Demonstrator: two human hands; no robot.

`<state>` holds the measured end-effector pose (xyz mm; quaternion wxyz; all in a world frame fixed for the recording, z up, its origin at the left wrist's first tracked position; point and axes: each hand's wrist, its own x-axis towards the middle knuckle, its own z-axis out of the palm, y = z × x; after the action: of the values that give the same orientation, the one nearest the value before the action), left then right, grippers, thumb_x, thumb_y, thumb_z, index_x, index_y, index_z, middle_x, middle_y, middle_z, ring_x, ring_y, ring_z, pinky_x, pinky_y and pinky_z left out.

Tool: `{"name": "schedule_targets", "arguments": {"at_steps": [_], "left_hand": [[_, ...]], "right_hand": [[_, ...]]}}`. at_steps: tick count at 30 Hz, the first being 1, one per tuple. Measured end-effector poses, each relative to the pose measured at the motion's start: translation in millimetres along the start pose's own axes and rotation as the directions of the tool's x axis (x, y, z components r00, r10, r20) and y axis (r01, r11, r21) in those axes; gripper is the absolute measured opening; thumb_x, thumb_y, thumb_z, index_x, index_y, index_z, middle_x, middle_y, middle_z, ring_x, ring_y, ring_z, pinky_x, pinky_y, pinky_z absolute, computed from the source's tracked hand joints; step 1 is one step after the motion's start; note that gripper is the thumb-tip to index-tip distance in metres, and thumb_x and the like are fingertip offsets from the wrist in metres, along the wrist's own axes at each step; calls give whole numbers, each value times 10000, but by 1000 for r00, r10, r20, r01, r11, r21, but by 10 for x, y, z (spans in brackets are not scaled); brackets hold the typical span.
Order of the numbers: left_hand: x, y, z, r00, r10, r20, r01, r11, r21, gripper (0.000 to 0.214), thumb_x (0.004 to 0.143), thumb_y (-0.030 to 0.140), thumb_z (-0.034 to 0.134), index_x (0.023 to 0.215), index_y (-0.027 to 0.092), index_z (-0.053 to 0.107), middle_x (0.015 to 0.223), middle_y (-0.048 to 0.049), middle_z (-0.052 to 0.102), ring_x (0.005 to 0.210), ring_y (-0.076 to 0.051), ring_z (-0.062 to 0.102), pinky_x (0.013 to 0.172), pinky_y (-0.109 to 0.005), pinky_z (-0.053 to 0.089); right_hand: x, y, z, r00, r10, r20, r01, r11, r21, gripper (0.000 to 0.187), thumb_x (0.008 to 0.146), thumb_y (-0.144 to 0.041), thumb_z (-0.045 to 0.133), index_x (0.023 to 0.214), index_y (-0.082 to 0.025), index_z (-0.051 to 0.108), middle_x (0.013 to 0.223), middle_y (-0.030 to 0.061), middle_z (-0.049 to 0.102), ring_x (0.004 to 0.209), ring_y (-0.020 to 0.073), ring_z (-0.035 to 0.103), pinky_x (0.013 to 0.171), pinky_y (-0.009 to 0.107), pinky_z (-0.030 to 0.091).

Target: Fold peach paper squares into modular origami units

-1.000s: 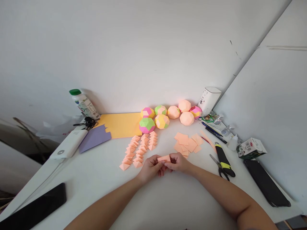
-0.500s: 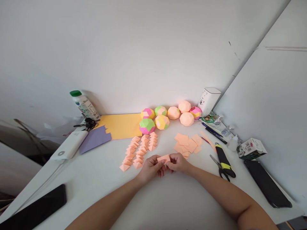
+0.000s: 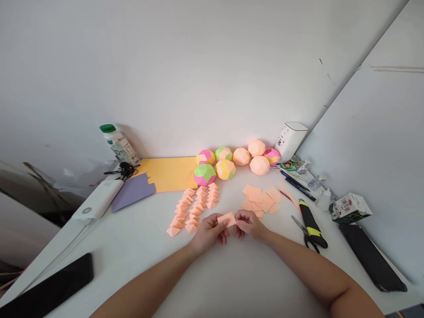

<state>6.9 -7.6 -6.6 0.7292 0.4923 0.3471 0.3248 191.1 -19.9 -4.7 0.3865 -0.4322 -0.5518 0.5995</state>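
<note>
My left hand point(image 3: 212, 229) is closed on a small piece of peach paper point(image 3: 227, 219), with the thumb laid over its front. The paper looks folded into a narrow, slightly tilted strip. At its right edge, the curled fingertips of my right hand point(image 3: 249, 224) pinch the corner; some of those fingers are hidden. Rows of folded peach paper pieces point(image 3: 195, 210) lie just beyond my left hand. Past my right hand is a loose pile of flat peach paper pieces point(image 3: 265, 202).
Several faceted paper balls point(image 3: 225, 169) stand by the wall, beside a yellow sheet point(image 3: 172, 172) and a purple sheet point(image 3: 132, 193). To the right lie scissors point(image 3: 306, 234), a utility knife point(image 3: 311, 223) and a milk carton point(image 3: 350, 207). A black phone point(image 3: 56, 287) lies front left.
My right hand has shifted slightly right, to the paper's edge, so more of its face shows. My left hand keeps its hold. The whole view has moved a little.
</note>
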Motion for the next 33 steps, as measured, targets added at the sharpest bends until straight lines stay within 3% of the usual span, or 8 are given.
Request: {"name": "schedule_targets", "arguments": {"at_steps": [6,11,27,33], "left_hand": [[0,-3,-13,1000,-7,30,5,998,58,325,779,463,610,800,145,543,555,9,620,409,-105,563,385,-200,433],[11,-51,-35,998,-21,64,15,995,94,328,791,468,593,837,146,551,556,6,627,413,-100,561,390,-190,430],[0,-49,-27,998,-14,61,8,995,98,369,783,518,573,824,152,551,567,8,620,426,-110,564,411,-211,427],[1,-21,1,999,4,36,-5,1000,29,362,771,508,595,794,153,529,570,15,601,442,-111,563,424,-224,437]], "right_hand": [[6,-48,27,1000,11,-7,-10,1000,17,184,797,-333,577,839,-186,475,582,-43,577,455,100,542,433,206,412],[3,-4,12,1000,7,3,-7,998,-68,263,825,-419,554,772,-165,518,574,-25,577,467,96,541,452,207,413],[-9,-37,-3,999,50,6,-50,997,-54,377,881,-487,441,672,-175,477,552,-11,588,464,104,536,464,219,422],[-26,-83,33,995,52,87,-44,994,-95,231,760,-368,636,763,-153,552,649,2,609,547,107,551,501,216,438]]}}
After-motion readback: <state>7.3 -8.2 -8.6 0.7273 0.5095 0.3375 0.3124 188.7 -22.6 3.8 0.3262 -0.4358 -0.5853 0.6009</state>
